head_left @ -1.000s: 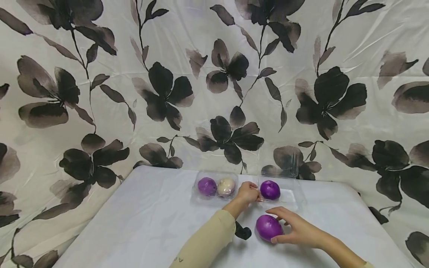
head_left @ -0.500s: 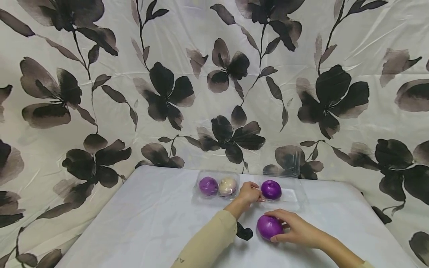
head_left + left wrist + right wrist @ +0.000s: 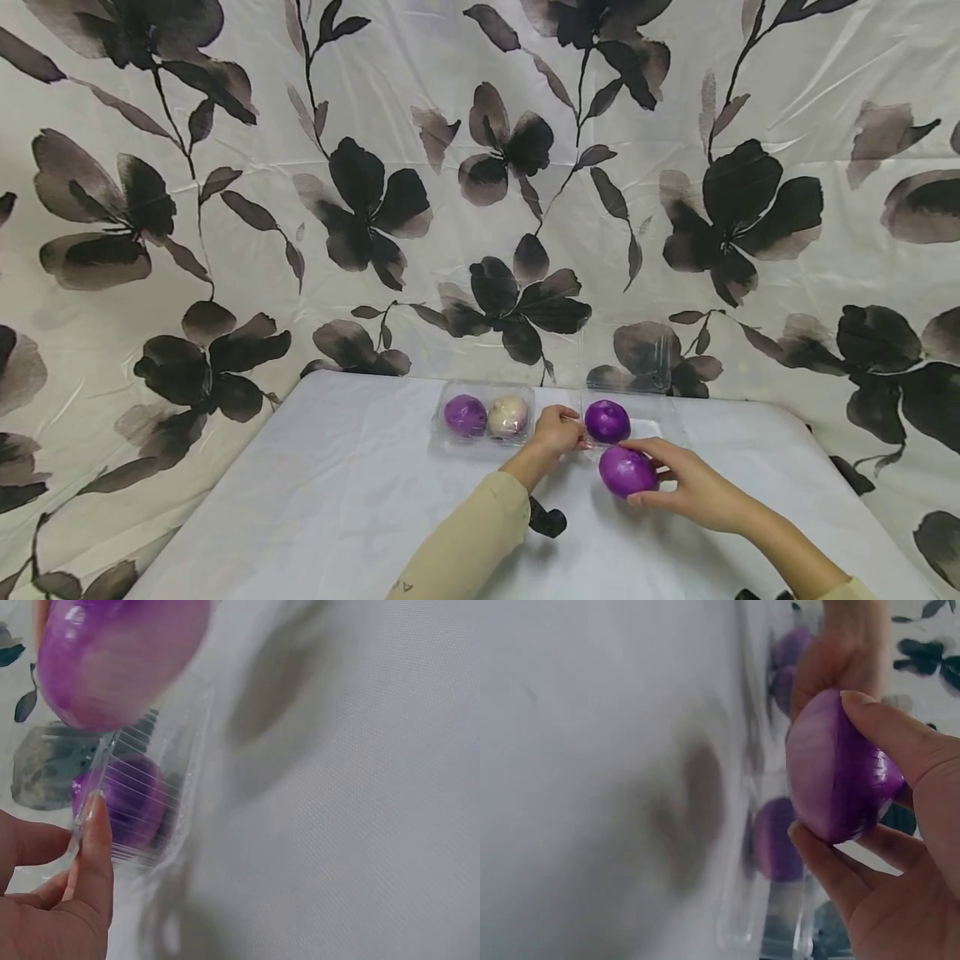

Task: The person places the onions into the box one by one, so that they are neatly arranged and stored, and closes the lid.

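Note:
My right hand (image 3: 701,490) grips a glossy purple onion (image 3: 626,472), paler pink on one side, and holds it above the table at the front edge of an open clear plastic clamshell box (image 3: 660,433). In the right wrist view the thumb presses one side of the onion (image 3: 836,769) and fingers the other. Another purple onion (image 3: 607,422) sits in the left part of that box. My left hand (image 3: 558,430) pinches the box's left rim; in the left wrist view the thumb and fingers (image 3: 96,840) close on the clear plastic edge.
Left of my left hand stands a second clear plastic box (image 3: 483,392) holding a purple onion (image 3: 465,416) and a pale, whitish one (image 3: 507,416). The open box's raised lid (image 3: 637,362) leans towards the floral backdrop (image 3: 375,208). A white cloth (image 3: 322,492) covers the table.
My right hand has closed its fingers round the onion, lifted it from the table and carried it forward and right, towards the open box. The left hand stays on the box's rim.

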The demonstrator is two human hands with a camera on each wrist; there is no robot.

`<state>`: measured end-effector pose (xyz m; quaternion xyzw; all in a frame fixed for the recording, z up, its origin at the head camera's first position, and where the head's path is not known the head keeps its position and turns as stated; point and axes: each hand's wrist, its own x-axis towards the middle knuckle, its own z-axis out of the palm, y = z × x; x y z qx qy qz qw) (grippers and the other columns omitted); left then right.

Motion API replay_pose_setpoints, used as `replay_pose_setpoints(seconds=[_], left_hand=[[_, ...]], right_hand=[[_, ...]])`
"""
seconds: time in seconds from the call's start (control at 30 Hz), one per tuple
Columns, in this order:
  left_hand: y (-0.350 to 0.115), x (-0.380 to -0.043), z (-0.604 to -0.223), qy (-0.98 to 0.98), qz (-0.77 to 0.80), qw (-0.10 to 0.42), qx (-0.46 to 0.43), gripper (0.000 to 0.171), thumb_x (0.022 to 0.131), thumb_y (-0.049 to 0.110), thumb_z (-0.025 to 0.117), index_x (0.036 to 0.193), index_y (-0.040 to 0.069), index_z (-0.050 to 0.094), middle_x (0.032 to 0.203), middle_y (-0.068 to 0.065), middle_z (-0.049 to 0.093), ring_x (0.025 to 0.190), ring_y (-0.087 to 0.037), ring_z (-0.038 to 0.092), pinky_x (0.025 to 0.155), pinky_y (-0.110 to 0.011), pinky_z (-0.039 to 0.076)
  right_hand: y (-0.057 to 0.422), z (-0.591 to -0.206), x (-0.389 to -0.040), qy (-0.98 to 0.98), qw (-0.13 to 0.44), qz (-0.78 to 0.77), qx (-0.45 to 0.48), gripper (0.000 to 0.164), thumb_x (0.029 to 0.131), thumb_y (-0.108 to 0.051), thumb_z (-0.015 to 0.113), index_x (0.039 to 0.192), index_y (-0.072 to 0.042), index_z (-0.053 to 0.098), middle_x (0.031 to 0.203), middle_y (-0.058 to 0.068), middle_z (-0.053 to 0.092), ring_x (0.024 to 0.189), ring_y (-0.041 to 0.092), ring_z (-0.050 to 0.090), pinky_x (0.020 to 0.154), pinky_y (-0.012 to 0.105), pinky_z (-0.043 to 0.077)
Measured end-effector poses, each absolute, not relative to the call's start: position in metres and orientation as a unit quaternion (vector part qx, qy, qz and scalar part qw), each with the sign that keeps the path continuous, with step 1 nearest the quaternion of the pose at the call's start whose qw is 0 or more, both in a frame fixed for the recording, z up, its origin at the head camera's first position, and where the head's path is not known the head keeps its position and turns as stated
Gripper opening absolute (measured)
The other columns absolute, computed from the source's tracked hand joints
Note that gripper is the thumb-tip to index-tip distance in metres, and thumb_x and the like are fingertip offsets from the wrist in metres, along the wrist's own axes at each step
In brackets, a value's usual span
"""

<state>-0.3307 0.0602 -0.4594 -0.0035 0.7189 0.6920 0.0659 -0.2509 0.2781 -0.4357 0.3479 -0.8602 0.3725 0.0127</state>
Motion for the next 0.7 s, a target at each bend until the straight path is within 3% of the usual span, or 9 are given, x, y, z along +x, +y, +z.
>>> replay_pose_setpoints(seconds=[0.13,0.33,0.53,0.7], left_hand=[[0.061,-0.332,-0.460,0.717,0.693,0.070,-0.011,0.030,0.092,-0.012,0.058,0.122,-0.011,0.057,0.093,-0.016,0.065,0.063,-0.010,0.059,0.063,-0.021,0.064],[0.061,-0.336,-0.460,0.715,0.695,0.073,-0.015,0.028,0.093,-0.011,0.059,0.121,-0.011,0.057,0.089,-0.012,0.063,0.062,-0.010,0.059,0.061,-0.019,0.062],[0.060,-0.334,-0.459,0.710,0.700,0.076,-0.014,0.028,0.093,-0.012,0.059,0.120,-0.012,0.056,0.086,-0.009,0.060,0.061,-0.010,0.059,0.062,-0.020,0.064],[0.059,-0.332,-0.460,0.707,0.703,0.080,-0.017,0.028,0.093,-0.012,0.058,0.121,-0.012,0.056,0.086,-0.008,0.059,0.060,-0.010,0.059,0.062,-0.020,0.064]], right_hand=[[0.289,-0.429,-0.258,-0.878,0.045,0.363,0.310,0.068,0.088,-0.032,0.083,0.142,-0.003,0.055,0.135,0.015,0.060,0.106,0.019,0.065,0.088,0.031,0.064],[0.308,-0.427,-0.275,-0.898,0.078,0.353,0.251,0.069,0.088,-0.029,0.083,0.143,-0.001,0.052,0.136,0.023,0.057,0.110,0.037,0.066,0.089,0.045,0.064],[0.315,-0.433,-0.285,-0.903,0.084,0.364,0.211,0.071,0.092,-0.026,0.079,0.147,0.002,0.046,0.139,0.032,0.052,0.111,0.045,0.065,0.089,0.053,0.063],[0.314,-0.436,-0.293,-0.905,0.099,0.358,0.209,0.069,0.093,-0.024,0.078,0.146,0.005,0.046,0.139,0.033,0.051,0.111,0.045,0.064,0.090,0.053,0.062]])
